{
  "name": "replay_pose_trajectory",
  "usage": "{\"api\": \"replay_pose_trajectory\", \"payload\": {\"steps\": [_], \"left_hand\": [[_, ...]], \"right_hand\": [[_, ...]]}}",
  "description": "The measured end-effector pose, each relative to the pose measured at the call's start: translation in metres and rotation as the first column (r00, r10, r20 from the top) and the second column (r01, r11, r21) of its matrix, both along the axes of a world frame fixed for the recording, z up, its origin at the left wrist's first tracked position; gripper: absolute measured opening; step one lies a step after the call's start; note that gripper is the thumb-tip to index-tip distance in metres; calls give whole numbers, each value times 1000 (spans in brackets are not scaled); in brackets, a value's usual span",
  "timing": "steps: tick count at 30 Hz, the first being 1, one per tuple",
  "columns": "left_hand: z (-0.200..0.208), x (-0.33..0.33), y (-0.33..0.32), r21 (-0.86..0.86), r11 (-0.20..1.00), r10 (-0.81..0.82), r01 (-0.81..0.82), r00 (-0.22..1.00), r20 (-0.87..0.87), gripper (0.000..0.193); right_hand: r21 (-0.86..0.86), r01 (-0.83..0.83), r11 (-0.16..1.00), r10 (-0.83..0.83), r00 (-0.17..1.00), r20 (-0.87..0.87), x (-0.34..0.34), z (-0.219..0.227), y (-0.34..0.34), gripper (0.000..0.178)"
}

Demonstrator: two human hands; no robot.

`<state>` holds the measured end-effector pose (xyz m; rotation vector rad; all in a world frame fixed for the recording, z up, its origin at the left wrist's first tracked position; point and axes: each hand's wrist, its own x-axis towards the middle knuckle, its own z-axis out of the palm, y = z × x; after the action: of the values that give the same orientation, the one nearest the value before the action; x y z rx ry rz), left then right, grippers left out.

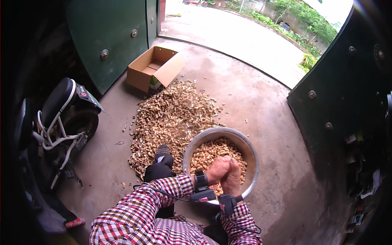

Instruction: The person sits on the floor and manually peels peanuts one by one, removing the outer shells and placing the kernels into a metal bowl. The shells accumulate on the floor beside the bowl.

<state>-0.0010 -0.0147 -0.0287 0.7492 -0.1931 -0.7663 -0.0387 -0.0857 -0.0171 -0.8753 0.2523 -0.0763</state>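
Observation:
Over a round metal basin [255, 171] of unshelled peanuts [216, 152], my two hands meet with their fingers curled in. My left hand [217, 168] presses up against my right hand [232, 176]. Both look closed; whatever lies between the fingers is hidden. A checked sleeve covers each forearm, and each wrist carries a strapped black device with a cable. To the left of the basin spreads a broad heap of peanut shells [171, 110] on the floor, with my foot [162, 151] at its near edge.
An open cardboard box [154, 67] stands behind the shell heap. A parked scooter [61, 122] is at left. Green metal doors [110, 36] flank a bright doorway. Dim clutter [363, 179] lines the right side, over concrete floor [277, 134].

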Motion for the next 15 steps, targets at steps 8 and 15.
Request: {"api": "replay_pose_trajectory", "payload": {"steps": [8, 15], "left_hand": [[2, 0, -4, 16, 999, 42, -43, 998, 53, 16], [15, 17, 9, 24, 1000, 2, 1, 992, -128, 10]], "right_hand": [[-30, 45, 999, -44, 999, 27, 2, 9, 4, 34], [27, 6, 1000, -4, 998, -61, 4, 5, -19, 62]]}}
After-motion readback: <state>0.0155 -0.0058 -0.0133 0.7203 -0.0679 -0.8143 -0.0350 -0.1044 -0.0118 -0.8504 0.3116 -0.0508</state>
